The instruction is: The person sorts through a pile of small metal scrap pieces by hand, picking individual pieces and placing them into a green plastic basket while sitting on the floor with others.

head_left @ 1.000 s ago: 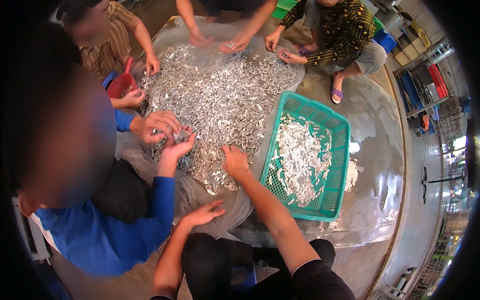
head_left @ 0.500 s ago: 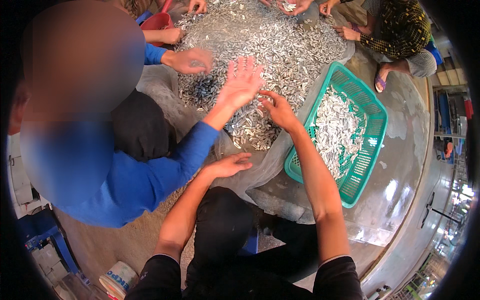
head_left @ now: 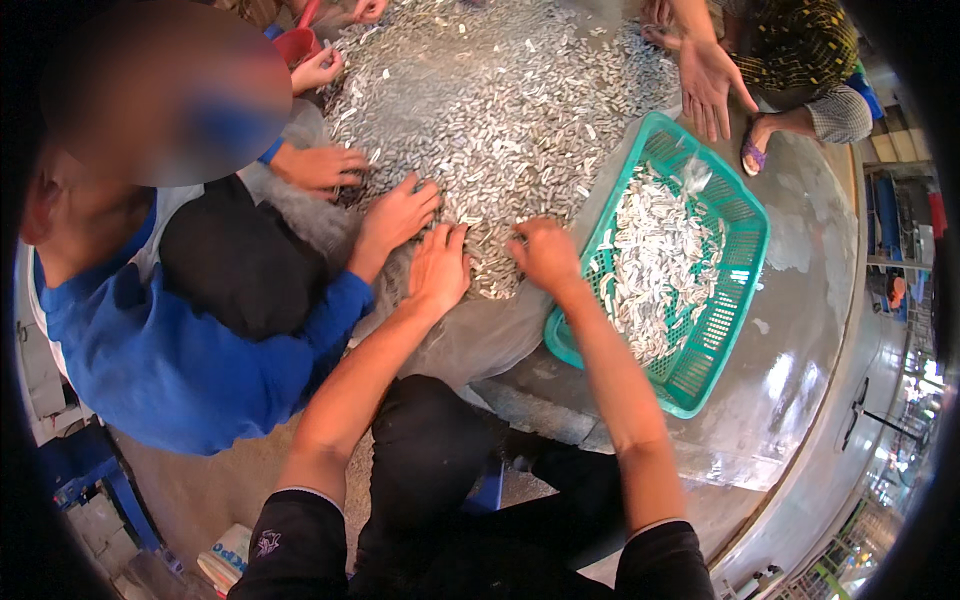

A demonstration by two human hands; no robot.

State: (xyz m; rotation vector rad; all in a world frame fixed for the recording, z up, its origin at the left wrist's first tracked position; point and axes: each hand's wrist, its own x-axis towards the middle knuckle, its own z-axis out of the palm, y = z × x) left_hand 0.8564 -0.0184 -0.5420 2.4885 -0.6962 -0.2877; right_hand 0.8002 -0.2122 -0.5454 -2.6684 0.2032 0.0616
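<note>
While the left hand [head_left: 438,268], half spread, lies by the pile [head_left: 500,150] at the sheet's [head_left: 490,345] near edge, the right hand [head_left: 548,255] curls over it — pinching or not, I cannot tell — the basket [head_left: 735,285] along the right edge.

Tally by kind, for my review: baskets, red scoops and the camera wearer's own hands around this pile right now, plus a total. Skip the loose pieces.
Green basket: 1
Red scoop: 1
Wearer's hands, left hand and right hand: 2
Total: 4
</note>
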